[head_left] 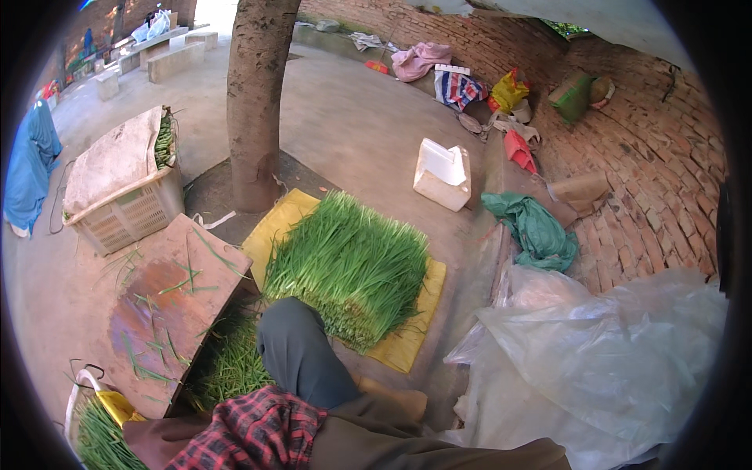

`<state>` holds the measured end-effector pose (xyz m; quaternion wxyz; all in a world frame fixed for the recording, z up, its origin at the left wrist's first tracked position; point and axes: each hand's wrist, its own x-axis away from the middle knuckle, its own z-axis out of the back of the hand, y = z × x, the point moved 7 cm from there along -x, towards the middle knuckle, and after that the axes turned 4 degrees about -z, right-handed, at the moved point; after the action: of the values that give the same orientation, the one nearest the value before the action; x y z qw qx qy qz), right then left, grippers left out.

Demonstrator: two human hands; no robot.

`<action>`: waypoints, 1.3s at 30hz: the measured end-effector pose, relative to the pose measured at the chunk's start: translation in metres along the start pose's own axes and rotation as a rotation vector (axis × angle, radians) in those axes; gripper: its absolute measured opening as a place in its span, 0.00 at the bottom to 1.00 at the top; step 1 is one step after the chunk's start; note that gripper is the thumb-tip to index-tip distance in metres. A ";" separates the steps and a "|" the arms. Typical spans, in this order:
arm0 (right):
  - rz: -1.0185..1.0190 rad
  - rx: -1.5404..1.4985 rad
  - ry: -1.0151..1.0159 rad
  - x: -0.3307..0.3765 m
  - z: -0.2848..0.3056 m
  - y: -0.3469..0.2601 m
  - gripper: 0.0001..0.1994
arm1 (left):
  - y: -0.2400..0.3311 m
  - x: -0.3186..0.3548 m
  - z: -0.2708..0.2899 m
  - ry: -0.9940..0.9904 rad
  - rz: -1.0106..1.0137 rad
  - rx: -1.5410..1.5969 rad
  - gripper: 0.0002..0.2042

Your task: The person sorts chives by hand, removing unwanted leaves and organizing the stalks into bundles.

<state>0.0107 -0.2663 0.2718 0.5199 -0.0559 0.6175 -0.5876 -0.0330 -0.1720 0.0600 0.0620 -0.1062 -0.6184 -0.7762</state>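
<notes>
Neither of my hands shows in the head view. A red plaid sleeve (262,431) crosses the bottom edge and ends behind my dark grey trouser knee (301,352). Just beyond the knee, a big stack of long green chive-like leaves (348,262) lies on a yellow mat (407,341). More loose green leaves (231,364) lie on the ground left of the knee, beside a worn wooden board (168,309) with a few stray leaves on it. A bag holding more greens (98,439) sits at the lower left.
A tree trunk (254,102) rises behind the stack. A pale crate (129,207) with a cloth cover and greens stands at the left. A white plastic container (442,174), a green cloth (536,229) and clear plastic sheeting (619,352) lie right, by a brick slope (666,180).
</notes>
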 end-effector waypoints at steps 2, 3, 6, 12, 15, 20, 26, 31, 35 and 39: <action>-0.011 -0.018 0.018 0.002 -0.001 0.000 0.09 | -0.003 0.000 0.000 -0.010 0.008 0.011 0.12; -0.016 -0.027 0.027 0.003 0.000 0.000 0.09 | -0.003 -0.001 -0.003 -0.011 0.012 0.011 0.12; -0.029 -0.042 0.052 0.008 0.004 -0.003 0.10 | -0.008 -0.002 -0.013 -0.034 0.017 0.025 0.11; -0.051 -0.081 0.066 0.010 0.004 -0.003 0.10 | -0.014 -0.004 -0.010 -0.018 0.039 0.049 0.11; -0.071 -0.090 0.085 0.015 0.008 -0.002 0.10 | -0.020 -0.005 -0.015 -0.036 0.053 0.060 0.11; -0.081 -0.125 0.075 0.008 0.007 0.002 0.10 | -0.021 -0.007 -0.010 -0.004 0.061 0.079 0.10; -0.152 -0.148 0.099 0.013 0.010 0.010 0.11 | -0.020 -0.008 -0.012 -0.011 0.091 0.108 0.10; -0.146 -0.176 0.084 0.004 0.004 0.011 0.11 | -0.032 -0.005 0.005 0.049 0.083 0.118 0.09; -0.177 -0.203 0.105 0.013 0.001 0.010 0.12 | -0.042 0.002 0.004 0.064 0.107 0.129 0.09; -0.197 -0.211 0.104 0.017 0.004 0.006 0.12 | -0.045 0.002 0.002 0.091 0.106 0.155 0.09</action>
<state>0.0087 -0.2790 0.2582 0.4182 -0.1403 0.6934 -0.5698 -0.0451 -0.1596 0.0182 0.1389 -0.0983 -0.6667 -0.7256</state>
